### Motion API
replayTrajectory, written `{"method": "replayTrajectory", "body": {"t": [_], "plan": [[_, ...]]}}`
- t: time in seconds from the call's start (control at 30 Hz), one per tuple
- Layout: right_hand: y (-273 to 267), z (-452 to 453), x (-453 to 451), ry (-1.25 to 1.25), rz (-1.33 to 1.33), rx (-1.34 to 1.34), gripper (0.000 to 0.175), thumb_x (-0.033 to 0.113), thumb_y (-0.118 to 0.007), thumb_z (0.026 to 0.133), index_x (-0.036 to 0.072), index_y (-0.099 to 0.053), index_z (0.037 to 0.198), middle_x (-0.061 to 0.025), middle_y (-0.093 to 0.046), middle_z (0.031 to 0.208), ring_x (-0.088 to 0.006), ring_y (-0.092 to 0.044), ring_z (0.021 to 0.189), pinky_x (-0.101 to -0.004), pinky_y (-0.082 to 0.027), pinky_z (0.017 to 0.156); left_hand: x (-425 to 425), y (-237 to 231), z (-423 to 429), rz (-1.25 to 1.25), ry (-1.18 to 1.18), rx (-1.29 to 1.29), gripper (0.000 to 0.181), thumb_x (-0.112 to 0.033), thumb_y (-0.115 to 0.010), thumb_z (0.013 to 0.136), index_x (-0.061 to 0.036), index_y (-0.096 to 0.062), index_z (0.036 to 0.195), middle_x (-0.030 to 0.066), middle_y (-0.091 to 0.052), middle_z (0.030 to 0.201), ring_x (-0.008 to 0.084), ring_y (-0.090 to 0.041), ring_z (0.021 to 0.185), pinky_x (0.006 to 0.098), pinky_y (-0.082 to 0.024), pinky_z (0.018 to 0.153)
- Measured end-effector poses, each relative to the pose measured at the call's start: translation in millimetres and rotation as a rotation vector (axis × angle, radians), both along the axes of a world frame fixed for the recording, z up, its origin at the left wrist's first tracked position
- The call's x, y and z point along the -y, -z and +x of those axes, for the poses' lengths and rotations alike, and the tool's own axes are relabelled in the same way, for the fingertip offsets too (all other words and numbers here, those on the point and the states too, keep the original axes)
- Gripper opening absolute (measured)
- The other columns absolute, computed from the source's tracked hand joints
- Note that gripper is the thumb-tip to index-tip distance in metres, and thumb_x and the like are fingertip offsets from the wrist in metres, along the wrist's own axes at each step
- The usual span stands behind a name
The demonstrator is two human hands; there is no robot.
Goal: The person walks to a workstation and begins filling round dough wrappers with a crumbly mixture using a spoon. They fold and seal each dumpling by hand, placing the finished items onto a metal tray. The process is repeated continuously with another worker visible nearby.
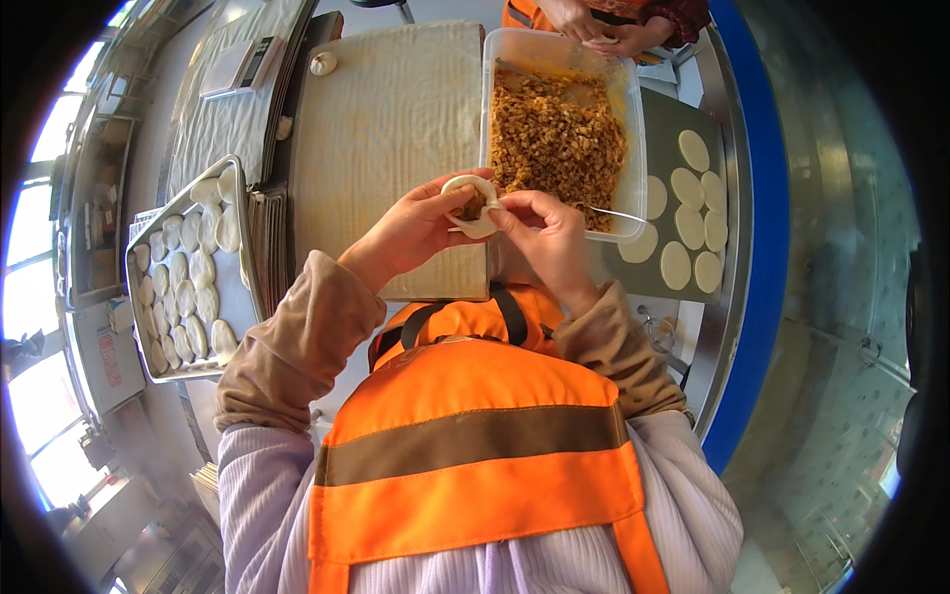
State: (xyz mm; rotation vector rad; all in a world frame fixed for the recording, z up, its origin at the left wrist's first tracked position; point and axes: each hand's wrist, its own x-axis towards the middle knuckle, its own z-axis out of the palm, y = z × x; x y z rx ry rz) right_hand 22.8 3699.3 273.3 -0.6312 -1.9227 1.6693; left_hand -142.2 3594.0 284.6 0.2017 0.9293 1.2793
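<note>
A round dough wrapper [469,183] with brown filling inside is cupped in my left hand [415,223], whose thumb rests on the filling. My right hand [548,236] pinches the wrapper's right edge between thumb and fingers. Just beyond my hands stands a clear plastic tub [638,148] of chopped orange-brown filling [557,134]; a thin metal utensil handle [616,214] lies over its near rim. Flat dough rounds [675,265] lie to the right of the tub on a grey-green board [660,119]. At the far left of the cloth-covered board [386,111] sits one pleated bun [323,64].
On the left a metal tray [252,282] holds many flat dough pieces. Behind it, a digital scale [241,67] sits on cloth-covered stacked boards [223,141]. A co-worker's hands [601,33] hold dough beyond the tub. A blue edge [772,223] runs along the right side.
</note>
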Motion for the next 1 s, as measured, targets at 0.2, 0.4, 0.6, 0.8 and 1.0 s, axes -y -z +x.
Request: {"method": "replayTrajectory", "body": {"t": [0.2,0.4,0.6,0.8,1.0], "plan": [[-8.5,-7.0,2.6,0.072,0.449,0.027,0.014,0.004,-0.072,0.079,0.001,-0.066,0.091,-0.0084,-0.065,0.083,-0.0162,-0.064,0.072,-0.0273,-0.052,0.062,5.0,10.5,3.7,0.026,-0.02,-0.134,0.038,-0.018,-0.053,0.096,-0.0015,-0.049,0.13,0.0075,-0.059,0.118,0.0169,-0.06,0.103,0.0324,-0.05,0.089],[-4.7,-5.3,-3.8,-0.14,0.605,-0.003,0.018,0.01,-0.071,0.078,0.004,-0.064,0.093,-0.009,-0.061,0.082,-0.0232,-0.063,0.075,-0.0321,-0.051,0.063,10.3,16.3,2.6,-0.043,0.06,-0.197,0.036,-0.017,-0.054,0.095,0.0009,-0.052,0.127,0.0075,-0.061,0.111,0.017,-0.062,0.098,0.032,-0.051,0.088],[-9.5,-7.8,-7.8,-0.166,0.121,0.179,0.02,0.014,-0.071,0.079,0.002,-0.065,0.093,-0.0097,-0.065,0.082,-0.0219,-0.065,0.07,-0.0312,-0.051,0.064,2.8,15.1,-5.9,-0.142,0.234,-0.188,0.035,-0.019,-0.052,0.096,0.0017,-0.051,0.124,0.0078,-0.06,0.113,0.0184,-0.061,0.101,0.0333,-0.051,0.089],[-7.0,-0.7,-6.8,0.067,0.36,0.183,0.014,0.011,-0.07,0.082,0.0,-0.069,0.091,-0.0109,-0.068,0.082,-0.0188,-0.067,0.069,-0.0282,-0.052,0.062,-9.6,-3.7,1.6,-0.095,0.056,-0.15,0.038,-0.021,-0.052,0.096,-0.0018,-0.049,0.129,0.0064,-0.06,0.113,0.0149,-0.06,0.101,0.031,-0.05,0.089],[-6.6,-3.0,5.7,0.089,0.625,0.05,0.013,0.01,-0.07,0.079,0.004,-0.066,0.091,-0.0098,-0.061,0.073,-0.023,-0.061,0.066,-0.0316,-0.05,0.061,-15.2,6.2,10.0,-0.157,0.084,-0.44,0.032,-0.022,-0.057,0.094,-0.0023,-0.06,0.12,0.0025,-0.064,0.102,0.0096,-0.061,0.091,0.0262,-0.049,0.082]]}}
